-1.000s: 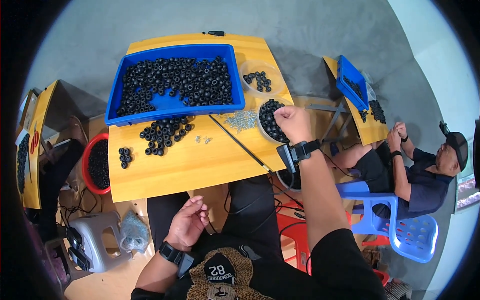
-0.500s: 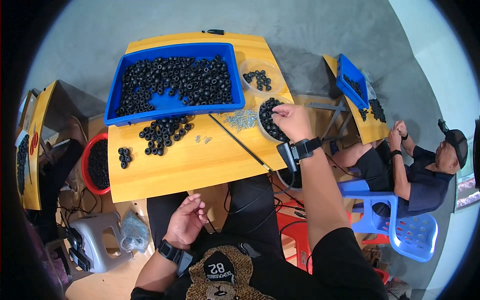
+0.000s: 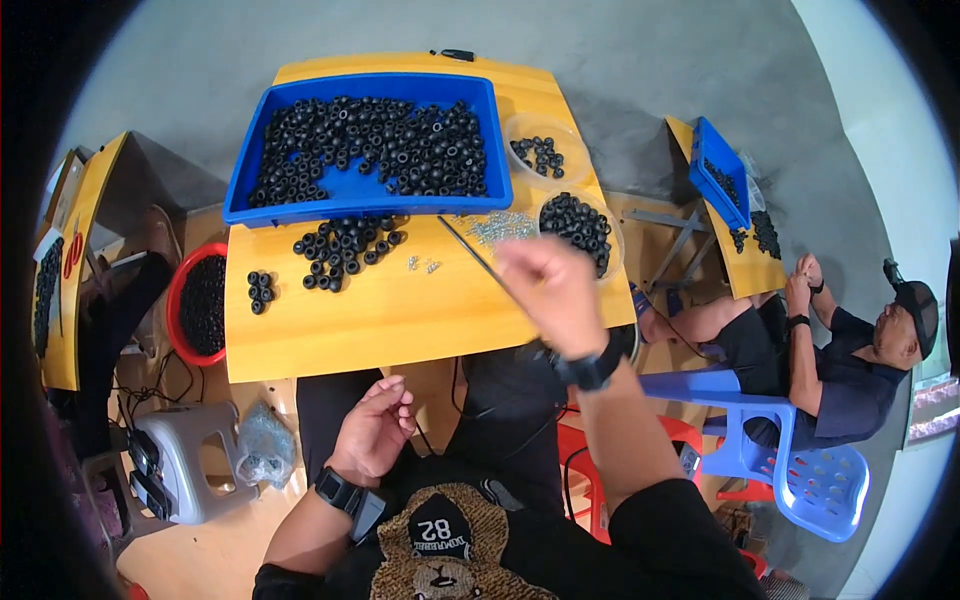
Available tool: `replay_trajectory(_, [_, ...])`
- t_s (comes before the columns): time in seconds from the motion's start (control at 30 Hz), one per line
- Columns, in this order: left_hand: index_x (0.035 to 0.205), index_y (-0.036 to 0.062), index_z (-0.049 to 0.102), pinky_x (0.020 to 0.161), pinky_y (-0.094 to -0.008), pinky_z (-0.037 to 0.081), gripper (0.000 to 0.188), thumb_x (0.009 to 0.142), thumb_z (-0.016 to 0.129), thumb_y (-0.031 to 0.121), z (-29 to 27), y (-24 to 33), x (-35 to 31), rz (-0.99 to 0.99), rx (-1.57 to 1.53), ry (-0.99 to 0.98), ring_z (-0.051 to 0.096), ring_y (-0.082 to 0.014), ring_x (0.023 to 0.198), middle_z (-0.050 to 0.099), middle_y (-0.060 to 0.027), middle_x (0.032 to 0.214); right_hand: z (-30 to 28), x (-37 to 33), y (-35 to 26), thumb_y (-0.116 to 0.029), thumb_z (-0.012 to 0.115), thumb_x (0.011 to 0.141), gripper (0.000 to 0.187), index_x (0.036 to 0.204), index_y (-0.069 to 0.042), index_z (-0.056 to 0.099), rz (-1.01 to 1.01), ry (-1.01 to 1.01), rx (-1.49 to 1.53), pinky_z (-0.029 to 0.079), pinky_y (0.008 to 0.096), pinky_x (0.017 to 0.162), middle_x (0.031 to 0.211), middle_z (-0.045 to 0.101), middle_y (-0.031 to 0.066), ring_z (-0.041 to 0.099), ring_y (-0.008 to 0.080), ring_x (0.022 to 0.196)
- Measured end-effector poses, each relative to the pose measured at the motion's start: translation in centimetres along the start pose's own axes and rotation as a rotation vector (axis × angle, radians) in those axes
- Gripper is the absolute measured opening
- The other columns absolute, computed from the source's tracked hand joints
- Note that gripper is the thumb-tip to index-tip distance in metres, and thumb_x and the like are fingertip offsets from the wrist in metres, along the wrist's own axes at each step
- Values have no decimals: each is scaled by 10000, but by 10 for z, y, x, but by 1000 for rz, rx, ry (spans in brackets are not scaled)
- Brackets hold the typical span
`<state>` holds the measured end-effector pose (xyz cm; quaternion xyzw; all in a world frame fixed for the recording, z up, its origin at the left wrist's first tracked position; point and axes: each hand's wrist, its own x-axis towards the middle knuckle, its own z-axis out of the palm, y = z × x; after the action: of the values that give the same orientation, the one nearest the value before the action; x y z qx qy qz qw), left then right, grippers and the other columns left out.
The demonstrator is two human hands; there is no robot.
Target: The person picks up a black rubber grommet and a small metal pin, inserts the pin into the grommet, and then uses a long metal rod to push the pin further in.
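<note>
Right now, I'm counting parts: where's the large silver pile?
In the head view, the silver pile lies on the right of the yellow table, below the blue tray, left of the nearer clear tub.

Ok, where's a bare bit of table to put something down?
The biggest bare patch of the yellow table lies between the loose black pieces and the near edge. A thin strip also runs between the blue tray and the far edge. The right side is crowded: clear tubs, small silver parts, a dark rod and the right hand.

Before you stood table (image 3: pixel 400 325); tray (image 3: pixel 355 183) of pieces (image 3: pixel 430 140) lay toward back, two tubs (image 3: pixel 537 122) to its right, rod (image 3: pixel 470 247) nearer you.
</note>
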<state>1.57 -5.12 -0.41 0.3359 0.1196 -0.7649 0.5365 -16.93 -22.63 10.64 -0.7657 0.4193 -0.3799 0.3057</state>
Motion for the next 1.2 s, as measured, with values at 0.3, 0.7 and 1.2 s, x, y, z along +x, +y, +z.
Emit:
replay_trajectory(0.3, [1007,96,557,634,-242,439,98,910,559,89,-2,-10,-4,-2,23,-3,518,-114,682,585,-20,813,39,-71,17,-90,622,783,137,871,9,657,99,-256,-65,476,373,623,756,596,166,594,316,707])
replay_trajectory(0.7, [999,94,573,629,-232,451,97,904,574,73,-10,-10,-9,25,-41,-53,540,-105,682,613,-21,819,50,-20,9,-22,660,750,38,772,8,660,60,-227,-194,484,272,600,732,636,91,634,181,666])
replay_trajectory(1.2, [1037,104,574,660,-235,452,117,923,550,109,-12,13,-15,90,-50,-95,544,-112,716,608,-20,830,82,16,30,-34,645,722,44,739,-26,685,-12,-75,-244,491,339,599,706,645,149,631,276,670])
